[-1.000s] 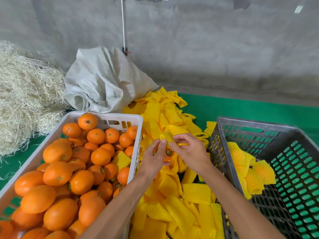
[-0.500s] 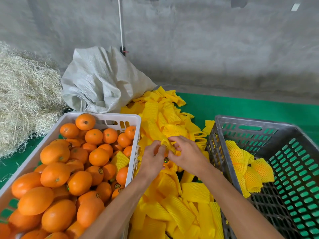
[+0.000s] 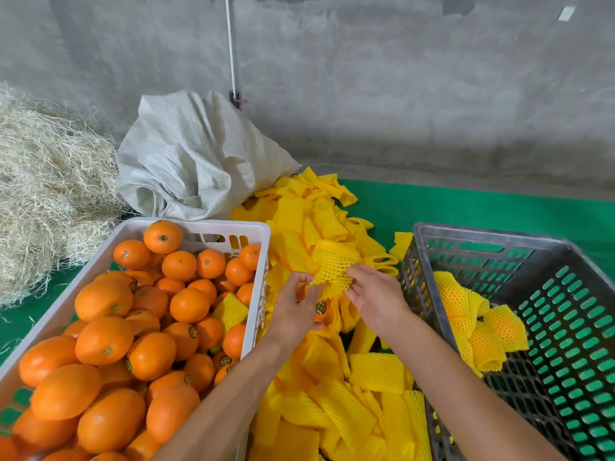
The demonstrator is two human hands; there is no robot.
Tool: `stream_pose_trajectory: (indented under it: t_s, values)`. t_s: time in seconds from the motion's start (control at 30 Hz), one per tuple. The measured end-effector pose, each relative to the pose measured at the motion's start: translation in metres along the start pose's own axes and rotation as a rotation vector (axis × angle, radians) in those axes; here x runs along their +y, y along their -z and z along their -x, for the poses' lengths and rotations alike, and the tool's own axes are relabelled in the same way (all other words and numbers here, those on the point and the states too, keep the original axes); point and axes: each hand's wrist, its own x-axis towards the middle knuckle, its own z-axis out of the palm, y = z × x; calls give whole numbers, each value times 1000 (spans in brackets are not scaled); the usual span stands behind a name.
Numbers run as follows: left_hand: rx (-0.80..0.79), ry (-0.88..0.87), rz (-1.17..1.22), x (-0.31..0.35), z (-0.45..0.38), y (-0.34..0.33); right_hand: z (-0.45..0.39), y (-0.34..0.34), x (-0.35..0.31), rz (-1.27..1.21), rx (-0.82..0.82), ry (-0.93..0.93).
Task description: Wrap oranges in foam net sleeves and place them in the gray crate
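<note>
Near: left hand (image 3: pixel 296 311) cups a labelled orange (image 3: pixel 321 309), fingers curled round it, thumb and fingers pinching the foam sleeve (image 3: pixel 332 271). Right hand (image 3: pixel 376 294) pinches the sleeve's other edge, stretching the mouth. Risk: soft open mesh could tear or slip off the smooth, round fruit. Right: gray crate (image 3: pixel 482 236), rigid, perforated, holding several wrapped oranges (image 3: pixel 466 304). Far: woven sack (image 3: pixel 199 154).
</note>
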Motion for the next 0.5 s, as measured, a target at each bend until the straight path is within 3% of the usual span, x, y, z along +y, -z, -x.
stream_pose_trajectory:
  t_s: [0.1, 0.27, 0.5]
  values:
    - [-26, 205, 241, 10, 3, 0, -3, 5, -8, -72, -49, -159]
    - [-156, 443, 520, 22, 3, 11, -4, 3, -9, 49, -66, -183]
    - [-325, 540, 551, 26, 6, 6, -5, 2, -9, 289, 64, -152]
